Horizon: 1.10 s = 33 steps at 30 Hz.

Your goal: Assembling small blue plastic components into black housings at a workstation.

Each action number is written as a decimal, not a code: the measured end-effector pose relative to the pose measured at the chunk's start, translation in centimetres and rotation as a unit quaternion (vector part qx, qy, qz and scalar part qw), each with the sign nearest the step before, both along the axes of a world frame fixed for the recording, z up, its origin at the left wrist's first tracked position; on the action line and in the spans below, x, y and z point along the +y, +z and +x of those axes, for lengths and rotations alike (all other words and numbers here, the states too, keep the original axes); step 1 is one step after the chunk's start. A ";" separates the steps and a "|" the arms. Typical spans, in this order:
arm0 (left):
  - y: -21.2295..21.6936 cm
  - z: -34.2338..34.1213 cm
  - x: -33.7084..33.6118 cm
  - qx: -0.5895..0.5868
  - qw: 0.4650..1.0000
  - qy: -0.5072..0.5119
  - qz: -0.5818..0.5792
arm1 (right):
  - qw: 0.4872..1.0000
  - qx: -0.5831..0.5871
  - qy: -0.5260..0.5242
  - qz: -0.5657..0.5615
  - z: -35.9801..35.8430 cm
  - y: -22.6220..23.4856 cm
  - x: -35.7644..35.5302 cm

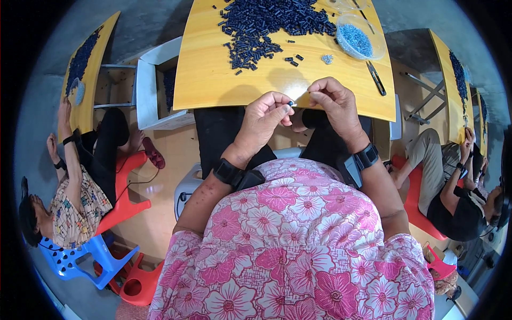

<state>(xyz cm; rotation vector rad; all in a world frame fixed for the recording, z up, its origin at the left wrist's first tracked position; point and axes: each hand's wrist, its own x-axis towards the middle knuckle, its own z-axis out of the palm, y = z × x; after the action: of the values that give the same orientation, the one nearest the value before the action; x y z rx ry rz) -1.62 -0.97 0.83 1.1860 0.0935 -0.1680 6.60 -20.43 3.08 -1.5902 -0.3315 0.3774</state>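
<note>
Over the table's near edge, my left hand [262, 118] pinches a small dark cylindrical piece [290, 103] between thumb and forefinger. My right hand [335, 104] is just to its right, apart from it, thumb and forefinger pressed together. Whatever those fingertips hold, if anything, is too small to name. Farther back on the yellow table [213, 90] lies a large pile of small dark cylindrical parts [266, 24]. A few loose dark parts [293, 60] and a little cluster of clear pieces [327, 59] lie nearer to me.
A clear round bowl [380, 50] of tiny light-blue pieces stands at the back right, with black-handled snips [376, 78] near the right edge. An open white box [152, 114] is left of the table. Other people sit at similar tables on both sides, near a blue stool [98, 256].
</note>
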 end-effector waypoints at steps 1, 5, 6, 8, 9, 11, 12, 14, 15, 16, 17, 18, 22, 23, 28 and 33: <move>0.2 -0.1 0.0 -0.004 1.000 -0.005 -0.004 | 1.000 -0.002 0.000 0.001 -0.4 0.5 0.1; 1.6 -0.6 0.0 -0.017 1.000 -0.018 0.002 | 0.996 0.073 0.027 0.030 -1.4 2.8 0.8; 2.0 -0.7 0.0 -0.019 1.000 -0.017 0.003 | 0.995 0.086 0.027 0.043 -1.6 3.1 0.9; 2.7 -1.0 -0.1 -0.016 0.999 -0.030 0.006 | 0.994 0.084 0.030 0.062 -2.2 3.6 1.0; 2.9 -1.1 -0.2 -0.018 0.999 -0.030 0.007 | 0.993 0.085 0.032 0.080 -2.4 3.8 1.0; 3.2 -1.5 -0.3 -0.013 0.999 -0.036 -0.008 | 0.991 0.097 0.031 0.083 -2.9 4.1 0.8; 3.2 -1.6 -0.3 -0.015 0.999 -0.035 -0.007 | 0.990 0.112 0.030 0.085 -3.1 4.3 0.7; 3.2 -1.9 -0.4 -0.025 0.999 -0.030 -0.019 | 0.989 0.107 0.026 0.098 -3.5 4.4 0.8; 3.2 -2.0 -0.4 -0.024 0.999 -0.030 -0.019 | 0.988 0.103 0.022 0.109 -3.7 4.4 0.8; 3.4 -2.1 -0.3 -0.020 0.999 -0.028 -0.014 | 0.988 0.103 0.023 0.110 -3.8 4.3 0.8; 3.5 -2.2 -0.4 -0.018 0.999 -0.027 -0.010 | 0.990 0.097 0.016 0.103 -3.9 4.3 0.7; 3.5 -2.3 -0.4 -0.018 0.999 -0.027 -0.010 | 0.991 0.090 0.010 0.095 -4.0 4.3 0.7; 3.5 -2.6 -0.5 -0.020 0.999 -0.024 -0.027 | 0.991 0.076 0.011 0.111 -4.2 4.0 0.8; 3.4 -2.6 -0.5 -0.021 0.999 -0.027 -0.036 | 0.989 0.090 0.009 0.113 -4.2 4.0 0.8; 3.5 -2.5 -0.4 -0.025 0.999 -0.030 -0.034 | 0.987 0.119 0.000 0.109 -4.1 4.0 0.8; 3.4 -2.5 -0.7 -0.027 0.998 -0.033 -0.047 | 0.988 0.099 -0.004 0.115 -4.0 3.3 0.6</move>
<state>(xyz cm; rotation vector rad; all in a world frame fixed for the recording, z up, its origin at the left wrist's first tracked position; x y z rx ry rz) -4.09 -1.71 4.22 1.0991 -0.0015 -0.1960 2.64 -19.81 6.42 -1.3161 -0.2079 0.4708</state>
